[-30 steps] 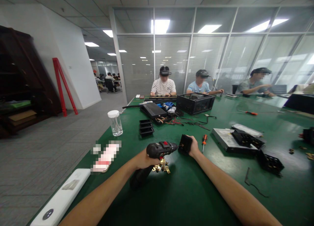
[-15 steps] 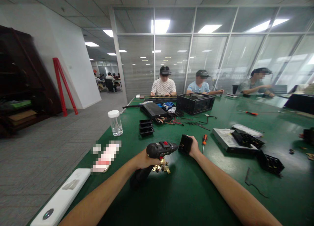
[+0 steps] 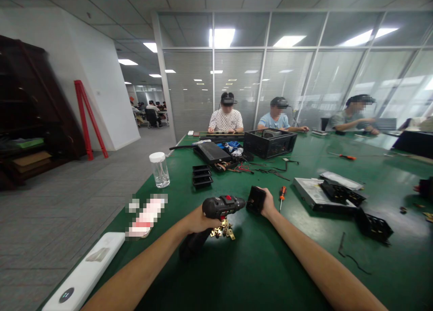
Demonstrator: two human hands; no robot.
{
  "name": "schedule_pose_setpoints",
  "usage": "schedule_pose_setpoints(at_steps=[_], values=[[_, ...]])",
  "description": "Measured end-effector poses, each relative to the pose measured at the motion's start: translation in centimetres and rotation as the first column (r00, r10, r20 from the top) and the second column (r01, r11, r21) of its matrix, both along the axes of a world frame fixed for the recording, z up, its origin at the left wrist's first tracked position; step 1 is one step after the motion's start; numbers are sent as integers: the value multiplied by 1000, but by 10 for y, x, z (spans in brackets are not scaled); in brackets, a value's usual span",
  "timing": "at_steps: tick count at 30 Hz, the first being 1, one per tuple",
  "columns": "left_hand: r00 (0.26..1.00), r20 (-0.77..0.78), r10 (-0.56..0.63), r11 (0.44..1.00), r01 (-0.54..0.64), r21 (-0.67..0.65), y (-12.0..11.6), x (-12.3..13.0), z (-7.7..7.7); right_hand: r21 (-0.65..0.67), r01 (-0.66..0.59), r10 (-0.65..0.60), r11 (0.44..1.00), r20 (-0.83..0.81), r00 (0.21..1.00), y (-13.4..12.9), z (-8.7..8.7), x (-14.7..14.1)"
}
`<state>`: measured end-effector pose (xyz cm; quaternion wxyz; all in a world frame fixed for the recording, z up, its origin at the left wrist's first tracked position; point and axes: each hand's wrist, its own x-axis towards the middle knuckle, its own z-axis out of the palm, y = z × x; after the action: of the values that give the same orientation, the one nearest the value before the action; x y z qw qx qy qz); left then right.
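My left hand (image 3: 199, 221) is wrapped around the grip of a black cordless drill (image 3: 221, 206), whose chuck points right. Its tip is close to a small black box-shaped part (image 3: 256, 199); I cannot tell whether they touch. My right hand (image 3: 268, 203) is closed on the right side of that black part and holds it tilted up. Several small brass-coloured metal brackets (image 3: 223, 230) lie in a pile below the drill, partly hidden by it. An orange-handled screwdriver (image 3: 282, 194) lies just right of my right hand.
Black trays (image 3: 202, 176) and a lidded clear jar (image 3: 159, 170) stand left. Behind are a black metal case (image 3: 269, 142) and loose cables (image 3: 274, 170). A flat silver drive (image 3: 318, 194) and black frames (image 3: 374, 225) lie right. A white device (image 3: 89, 268) lies front left. Several people sit across.
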<state>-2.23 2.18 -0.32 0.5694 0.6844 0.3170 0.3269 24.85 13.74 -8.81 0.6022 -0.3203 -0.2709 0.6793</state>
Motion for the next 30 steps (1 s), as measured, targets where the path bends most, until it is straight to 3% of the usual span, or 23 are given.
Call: schedule_pose_setpoints(at_steps=[30], values=[[999, -36, 3, 999, -2, 35, 3, -2, -7, -2, -6, 6, 1000, 2, 1000, -1, 1, 0]])
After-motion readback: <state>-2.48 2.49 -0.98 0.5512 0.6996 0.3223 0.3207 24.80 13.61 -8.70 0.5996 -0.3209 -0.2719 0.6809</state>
